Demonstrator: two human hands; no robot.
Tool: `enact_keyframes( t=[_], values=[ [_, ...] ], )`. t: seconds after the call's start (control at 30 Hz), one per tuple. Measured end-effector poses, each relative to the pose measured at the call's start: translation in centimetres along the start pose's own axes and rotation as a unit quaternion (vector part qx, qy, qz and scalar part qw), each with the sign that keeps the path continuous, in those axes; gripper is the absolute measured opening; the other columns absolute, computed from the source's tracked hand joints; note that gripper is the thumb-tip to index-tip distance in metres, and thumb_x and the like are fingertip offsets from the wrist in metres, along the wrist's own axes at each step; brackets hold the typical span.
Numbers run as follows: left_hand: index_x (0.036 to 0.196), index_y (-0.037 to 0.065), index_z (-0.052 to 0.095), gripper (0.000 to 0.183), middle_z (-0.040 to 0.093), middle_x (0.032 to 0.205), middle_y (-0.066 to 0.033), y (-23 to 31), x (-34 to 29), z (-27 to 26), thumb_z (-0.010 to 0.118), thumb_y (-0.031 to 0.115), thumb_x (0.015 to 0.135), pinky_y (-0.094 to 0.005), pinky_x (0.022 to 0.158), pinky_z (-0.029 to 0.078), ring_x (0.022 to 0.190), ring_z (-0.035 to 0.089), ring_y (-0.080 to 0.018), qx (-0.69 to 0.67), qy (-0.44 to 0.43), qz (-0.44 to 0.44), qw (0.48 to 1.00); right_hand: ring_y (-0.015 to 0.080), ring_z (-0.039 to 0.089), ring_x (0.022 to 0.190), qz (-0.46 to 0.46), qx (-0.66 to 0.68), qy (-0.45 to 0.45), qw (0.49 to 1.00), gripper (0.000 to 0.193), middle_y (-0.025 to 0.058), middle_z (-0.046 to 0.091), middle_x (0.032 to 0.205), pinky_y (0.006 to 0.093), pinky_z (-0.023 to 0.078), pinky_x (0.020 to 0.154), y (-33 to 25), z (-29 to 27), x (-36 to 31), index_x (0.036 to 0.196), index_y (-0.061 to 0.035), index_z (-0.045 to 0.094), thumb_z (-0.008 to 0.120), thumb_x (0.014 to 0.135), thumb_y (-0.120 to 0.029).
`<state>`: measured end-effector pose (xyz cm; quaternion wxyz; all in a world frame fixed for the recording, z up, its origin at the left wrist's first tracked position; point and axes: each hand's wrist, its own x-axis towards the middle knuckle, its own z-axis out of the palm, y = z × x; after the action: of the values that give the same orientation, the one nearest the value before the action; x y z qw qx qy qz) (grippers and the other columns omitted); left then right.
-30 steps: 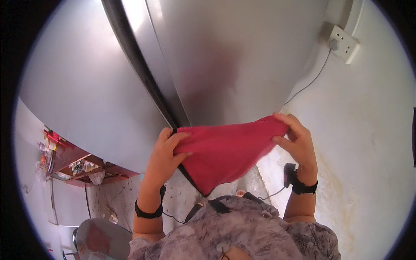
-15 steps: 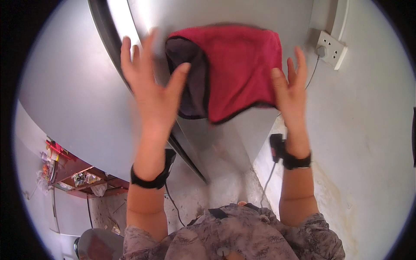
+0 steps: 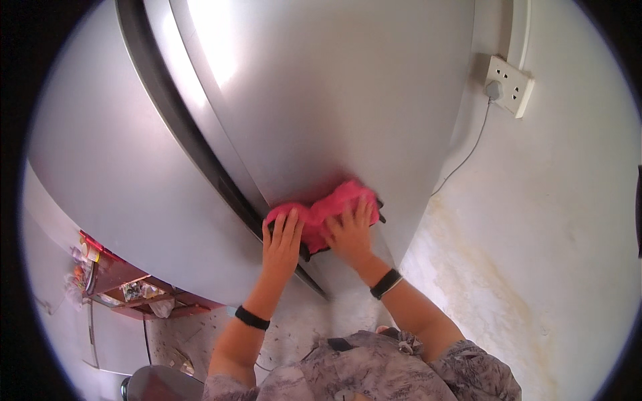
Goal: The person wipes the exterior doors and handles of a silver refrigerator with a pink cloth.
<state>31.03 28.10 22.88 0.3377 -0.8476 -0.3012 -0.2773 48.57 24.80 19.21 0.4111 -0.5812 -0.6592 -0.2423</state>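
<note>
A bunched pink-red cleaning cloth with a dark edge lies against the lower part of a silver refrigerator door. My left hand is closed over the cloth's left end, its fingers pointing up and close together. Its right part is held under my right hand, whose fingers curve over the fabric and press it to the door. The cloth hides what my fingertips touch and its own underside. Both wrists wear black bands.
Left of my hands runs a dark gap between two door panels. A wall socket with a plugged-in cord is on the pale wall at the right. Lower left stand a red-brown shelf with small items and a dark stool.
The cloth was spread high on the door with both hands raised and fingers apart. Now it is bunched lower down, and both hands have come down together onto it.
</note>
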Motion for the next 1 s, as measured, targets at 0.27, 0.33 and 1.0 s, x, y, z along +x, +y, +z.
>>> enact_keyframes(
  t=[0.27,0.33,1.0],
  values=[
    [0.117,-0.004,0.047,0.037,0.033,0.135,-0.0221,-1.4,2.1,-0.8,0.049,0.005,0.082,-0.0524,0.1,0.027,0.127,0.028,-0.0393,-0.099,0.093,-0.119,0.984,0.0456,0.027,0.123,-0.12,0.034,0.051,0.991,0.033,0.0119,0.037,0.133,0.0634,0.025,0.095,-2.7,-1.3,5.7,0.107,-0.0073,0.057,0.052,0.075,-0.011],
    [0.12,-0.007,0.043,0.04,0.029,0.137,-0.0227,-3.1,6.2,-2.6,0.05,0.003,0.082,-0.0514,0.101,0.025,0.127,0.027,-0.0427,-0.188,0.201,-0.189,0.943,0.04,0.029,0.125,-0.156,0.036,0.109,0.981,0.032,0.0076,0.038,0.135,0.0593,0.027,0.096,-3.4,-3.7,11.0,0.107,-0.0088,0.058,0.05,0.076,-0.012],
    [0.119,0.01,0.053,0.041,0.038,0.136,0.0003,1.9,-6.7,4.2,0.048,0.013,0.078,-0.0471,0.103,0.024,0.122,0.037,-0.0172,-0.043,-0.114,0.086,0.989,0.0512,0.03,0.116,0.064,0.023,-0.06,0.996,0.028,0.0168,0.046,0.107,0.0655,0.022,0.097,-1.0,5.5,-9.0,0.092,-0.0073,0.061,0.06,0.068,-0.02]
  ],
)
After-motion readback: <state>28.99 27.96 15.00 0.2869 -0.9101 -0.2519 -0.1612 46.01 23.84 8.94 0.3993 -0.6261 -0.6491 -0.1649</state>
